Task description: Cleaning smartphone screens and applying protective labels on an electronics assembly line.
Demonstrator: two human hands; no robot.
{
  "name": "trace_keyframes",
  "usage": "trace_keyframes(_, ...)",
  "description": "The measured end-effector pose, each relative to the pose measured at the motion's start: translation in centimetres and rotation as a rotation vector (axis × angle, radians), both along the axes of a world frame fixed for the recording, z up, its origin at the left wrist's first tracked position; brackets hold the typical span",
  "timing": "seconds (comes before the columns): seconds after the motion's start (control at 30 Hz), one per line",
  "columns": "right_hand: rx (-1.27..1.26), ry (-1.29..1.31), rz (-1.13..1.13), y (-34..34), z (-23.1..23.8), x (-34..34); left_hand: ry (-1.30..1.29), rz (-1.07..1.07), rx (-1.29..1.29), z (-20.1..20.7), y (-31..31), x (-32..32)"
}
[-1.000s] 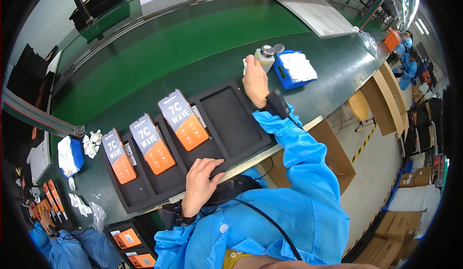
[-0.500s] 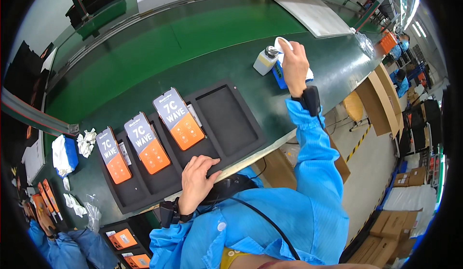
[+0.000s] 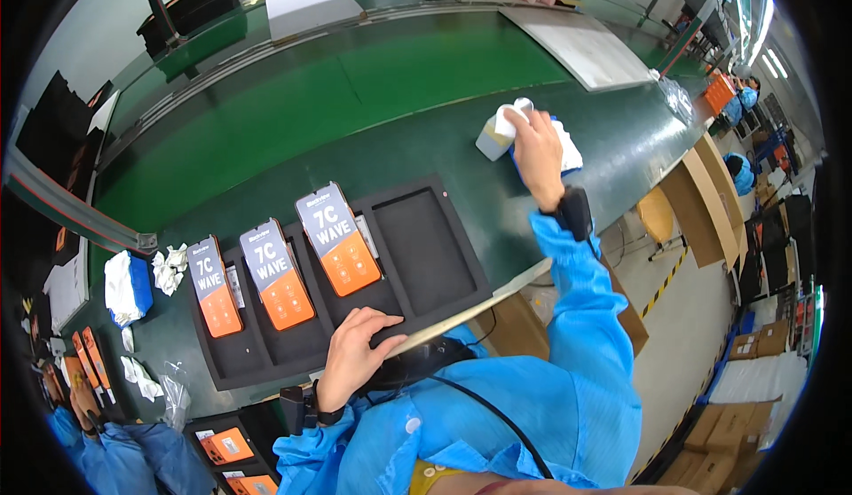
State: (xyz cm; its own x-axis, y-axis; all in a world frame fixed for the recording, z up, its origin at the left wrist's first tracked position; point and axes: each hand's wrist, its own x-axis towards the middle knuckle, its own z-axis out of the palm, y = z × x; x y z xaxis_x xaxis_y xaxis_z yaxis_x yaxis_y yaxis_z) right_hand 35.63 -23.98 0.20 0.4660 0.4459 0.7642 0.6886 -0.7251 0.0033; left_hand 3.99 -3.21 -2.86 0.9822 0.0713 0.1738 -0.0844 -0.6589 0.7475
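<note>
My right hand [image 3: 538,156] pinches a white wipe [image 3: 510,120] over the top of a small translucent pump bottle [image 3: 491,143]. The wipe covers the bottle's metal top. Just right of it, partly behind my hand, is a blue box of white wipes [image 3: 568,147]. My left hand [image 3: 353,353] lies open on the front edge of a black foam tray [image 3: 424,328], thumb apart from the fingers. Three smartphones with grey and orange screen films, a left one [image 3: 215,286], a middle one [image 3: 276,275] and a right one [image 3: 337,239], rest tilted on the tray. Its rightmost compartment holds nothing.
At left stand another blue box of wipes [image 3: 139,284], crumpled wipes [image 3: 169,269] and a clear plastic bag [image 3: 175,397]. A co-worker's hands [image 3: 84,402] are near orange phones [image 3: 94,357]. A white board [image 3: 581,47] lies at the back; cardboard [image 3: 701,184] stands right.
My right hand has brought the wipe down over the pump bottle's top, which was uncovered before. My left hand stays on the tray edge. The whole view has shifted slightly.
</note>
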Motion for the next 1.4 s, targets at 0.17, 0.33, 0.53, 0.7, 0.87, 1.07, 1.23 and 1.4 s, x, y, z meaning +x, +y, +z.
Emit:
trace_keyframes(0.17, 0.437, 1.243, 0.842, 3.7, 0.4, -9.0, -0.037, 0.18, -0.565, 1.0, -0.3, 1.5)
trace_keyframes(0.33, 0.296, 1.768, 1.127, 6.2, 0.4, -15.8, -0.164, 0.136, -0.864, 1.3, -1.5, 2.1)
trace_keyframes(0.53, 0.236, 1.415, 1.064, 6.4, 0.4, -16.1, -0.104, 0.21, -0.703, 1.5, -0.1, 1.3)
trace_keyframes(0.7, 0.385, 1.987, 1.028, 5.8, 0.1, -15.8, 0.047, 0.224, -1.202, 1.4, 0.5, 1.3)
trace_keyframes(0.87, 0.337, 2.174, 1.033, 6.0, 1.1, -15.8, 0.071, 0.204, -1.183, 1.1, 1.0, 1.2)
trace_keyframes(1.07, 0.011, 1.911, 0.925, 6.5, -0.1, -15.4, 0.161, 0.176, -0.985, 1.3, 1.0, 0.9)
trace_keyframes(1.23, 0.126, 1.619, 1.233, 6.4, -0.9, -15.7, 0.148, 0.18, -1.149, 0.3, 1.5, 0.8)
trace_keyframes(1.4, 0.295, 1.933, 1.374, 6.5, -2.2, -16.8, 0.183, 0.192, -1.3, 0.0, -0.5, 1.8)
